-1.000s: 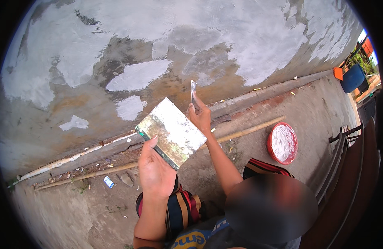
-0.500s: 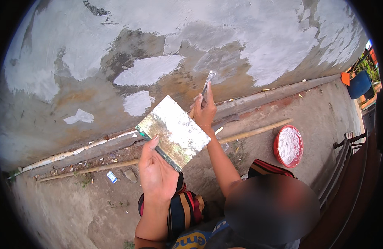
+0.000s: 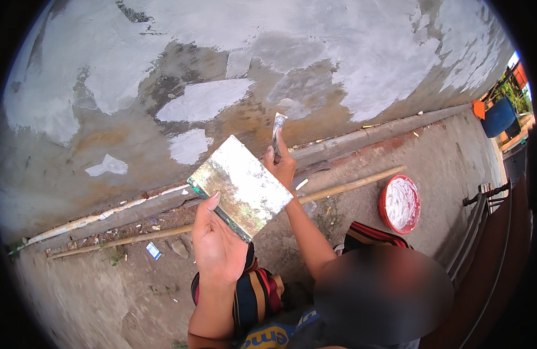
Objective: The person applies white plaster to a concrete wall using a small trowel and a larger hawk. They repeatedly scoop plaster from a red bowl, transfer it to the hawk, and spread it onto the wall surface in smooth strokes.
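My left hand (image 3: 213, 244) grips a flat rectangular board (image 3: 236, 186) with a green edge, its face smeared with white paste and brownish stains. Beyond it my right hand (image 3: 283, 166) is closed on a narrow putty knife (image 3: 278, 128), held upright with white paste at its tip, in front of the mottled grey wall (image 3: 306, 96) with white patches. Whether the blade touches the wall I cannot tell. At my right, a red basin (image 3: 399, 203) of white paste sits on the dirt ground.
A long pole (image 3: 356, 182) lies along the foot of the wall, beside a concrete ledge (image 3: 367, 135) with small debris. At far right are a blue barrel (image 3: 497, 116), an orange object (image 3: 478, 109) and a dark railing (image 3: 478, 198). Striped cloth covers my legs (image 3: 251, 294).
The knife in my right hand rose to the right half a second ago and has since come back down and left. The board in my left hand has barely moved.
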A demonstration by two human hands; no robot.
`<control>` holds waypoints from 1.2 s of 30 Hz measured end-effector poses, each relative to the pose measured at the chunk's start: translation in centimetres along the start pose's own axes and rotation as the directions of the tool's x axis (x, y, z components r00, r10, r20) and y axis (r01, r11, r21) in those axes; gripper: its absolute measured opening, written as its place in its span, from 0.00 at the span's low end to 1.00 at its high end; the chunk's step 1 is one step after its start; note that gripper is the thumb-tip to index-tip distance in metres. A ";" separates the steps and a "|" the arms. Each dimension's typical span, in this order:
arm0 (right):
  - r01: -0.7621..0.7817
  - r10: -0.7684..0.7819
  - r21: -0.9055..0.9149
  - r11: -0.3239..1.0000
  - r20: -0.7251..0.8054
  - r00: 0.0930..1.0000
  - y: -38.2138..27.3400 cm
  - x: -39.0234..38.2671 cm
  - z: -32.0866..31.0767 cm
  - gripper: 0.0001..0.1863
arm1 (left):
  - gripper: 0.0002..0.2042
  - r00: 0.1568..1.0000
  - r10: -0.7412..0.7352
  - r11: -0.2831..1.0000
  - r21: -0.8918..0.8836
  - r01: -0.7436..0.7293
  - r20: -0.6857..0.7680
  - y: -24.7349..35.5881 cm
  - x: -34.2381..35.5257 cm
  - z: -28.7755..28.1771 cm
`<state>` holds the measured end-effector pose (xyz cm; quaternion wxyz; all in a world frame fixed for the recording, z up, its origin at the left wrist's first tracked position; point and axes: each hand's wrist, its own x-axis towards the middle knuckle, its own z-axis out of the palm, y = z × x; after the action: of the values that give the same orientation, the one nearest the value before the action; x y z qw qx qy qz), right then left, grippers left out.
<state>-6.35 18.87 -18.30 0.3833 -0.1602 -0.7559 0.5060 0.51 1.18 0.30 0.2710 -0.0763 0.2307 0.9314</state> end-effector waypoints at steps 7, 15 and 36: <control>0.028 -0.028 0.006 1.000 -0.023 0.999 -1.5 3.1 0.8 0.28 | 0.21 1.000 0.020 0.999 0.037 -0.020 -0.008 0.0 0.0 0.3; 0.074 -0.063 0.116 0.990 -0.096 0.993 -4.3 1.9 -0.2 0.29 | 0.21 0.999 0.015 0.999 0.029 -0.014 -0.034 0.0 -0.3 0.3; 0.176 -0.183 -0.209 0.962 -0.016 0.983 -4.0 5.3 -2.0 0.27 | 0.21 1.000 0.023 0.999 0.031 -0.023 0.016 0.2 -0.6 0.5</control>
<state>-7.76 21.73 -12.19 0.4222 -0.1388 -0.8089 0.3849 0.88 0.96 0.98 0.2633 -0.0620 0.2440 0.9313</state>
